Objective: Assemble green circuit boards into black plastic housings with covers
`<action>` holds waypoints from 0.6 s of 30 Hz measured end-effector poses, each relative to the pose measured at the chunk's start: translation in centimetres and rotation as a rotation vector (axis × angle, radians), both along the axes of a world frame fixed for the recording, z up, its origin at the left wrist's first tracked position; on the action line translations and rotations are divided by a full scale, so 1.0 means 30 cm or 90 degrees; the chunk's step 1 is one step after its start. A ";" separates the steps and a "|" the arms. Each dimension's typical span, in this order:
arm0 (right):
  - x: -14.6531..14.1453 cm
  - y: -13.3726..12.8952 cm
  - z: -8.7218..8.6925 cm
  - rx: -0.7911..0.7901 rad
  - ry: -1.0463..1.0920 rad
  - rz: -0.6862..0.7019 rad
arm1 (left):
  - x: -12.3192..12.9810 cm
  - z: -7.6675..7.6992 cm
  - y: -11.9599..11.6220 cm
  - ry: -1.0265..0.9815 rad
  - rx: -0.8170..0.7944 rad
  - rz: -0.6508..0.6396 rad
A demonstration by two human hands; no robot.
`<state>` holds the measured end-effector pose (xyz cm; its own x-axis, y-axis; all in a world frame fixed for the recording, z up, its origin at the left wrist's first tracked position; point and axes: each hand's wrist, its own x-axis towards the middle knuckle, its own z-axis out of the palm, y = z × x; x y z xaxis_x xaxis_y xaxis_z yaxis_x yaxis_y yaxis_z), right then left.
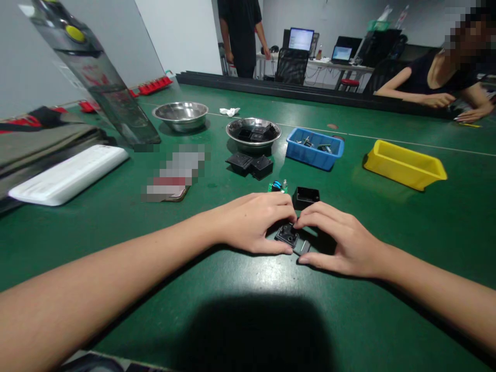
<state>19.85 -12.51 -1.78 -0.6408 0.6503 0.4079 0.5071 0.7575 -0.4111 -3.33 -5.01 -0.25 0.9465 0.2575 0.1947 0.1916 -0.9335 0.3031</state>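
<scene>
My left hand (259,222) holds a small black plastic part (287,235) between thumb and fingers, low over the green table. My right hand (337,237) has its thumb and fingers round a small grey flat piece (303,247) that meets the black part's right side. Just beyond my hands stand an open black box (306,197) and a small green circuit board (278,186) with blue and black components, partly hidden by my left hand. Two black box parts (240,162) (261,167) lie farther back, in front of a metal bowl (253,125) with more black parts.
Behind are a second metal bowl (182,114), a blue bin (314,150) with metal pieces and a yellow bin (405,164). At left are a bottle (112,98), a white case (70,173) and a phone (178,175). Two people are across the table (395,232).
</scene>
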 end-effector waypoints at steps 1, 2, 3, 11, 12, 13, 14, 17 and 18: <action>-0.004 -0.003 0.000 0.000 0.005 -0.008 | 0.001 0.000 0.000 -0.001 0.005 0.003; -0.009 -0.006 0.000 0.001 0.011 -0.018 | 0.003 0.000 -0.001 -0.005 0.011 0.007; -0.014 -0.010 0.001 0.003 0.018 -0.029 | 0.006 0.000 -0.002 -0.009 0.019 0.011; -0.027 -0.013 0.002 0.058 0.061 -0.027 | 0.018 -0.012 -0.010 -0.058 0.064 0.034; -0.025 -0.011 0.000 0.066 0.059 -0.019 | 0.018 -0.014 -0.009 -0.062 0.066 0.033; -0.023 -0.009 -0.002 0.072 0.055 -0.012 | 0.018 -0.015 -0.009 -0.064 0.067 0.034; -0.022 -0.007 -0.005 0.079 0.051 -0.006 | 0.019 -0.017 -0.009 -0.066 0.069 0.035; -0.020 -0.004 -0.011 0.103 0.038 -0.004 | 0.021 -0.019 -0.010 -0.064 0.078 0.037; -0.020 -0.004 -0.012 0.111 0.033 -0.006 | 0.022 -0.019 -0.012 -0.063 0.083 0.037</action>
